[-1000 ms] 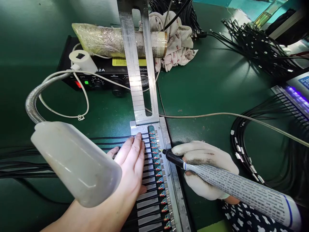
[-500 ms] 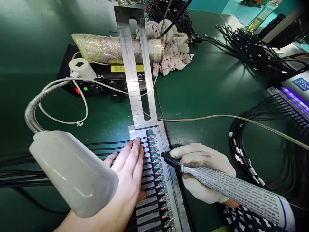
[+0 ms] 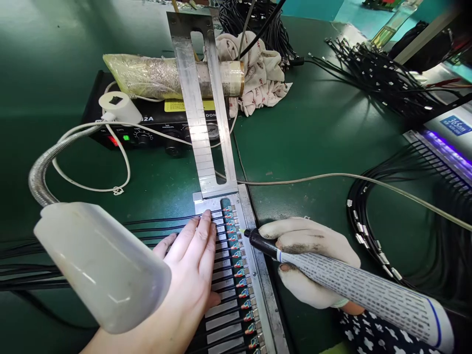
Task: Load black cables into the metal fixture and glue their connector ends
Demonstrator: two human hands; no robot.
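My bare left hand (image 3: 191, 260) lies flat, fingers stretched out, on black cables clamped in a long metal fixture (image 3: 258, 275). A row of small cable connectors (image 3: 236, 255) with coloured wires runs down the fixture beside my fingertips. My right hand (image 3: 309, 263), in a smudged white glove, is closed round a pen-like dispenser (image 3: 354, 285) with a patterned grip. Its black nozzle tip (image 3: 246, 231) touches a connector near the top of the row.
A white gooseneck lamp head (image 3: 99, 268) hangs low over my left forearm. Behind the fixture stand a slotted metal bar (image 3: 201, 108), a black controller box (image 3: 155, 125), a wrapped roll (image 3: 162, 76) and a rag (image 3: 261, 69). Black cable bundles (image 3: 383, 73) and a purple-lit UV unit (image 3: 446, 147) lie right.
The view has drifted, so everything sits slightly lower and left. The dispenser tip has stepped along the row of connectors towards the top. My left hand stays flat on the cables.
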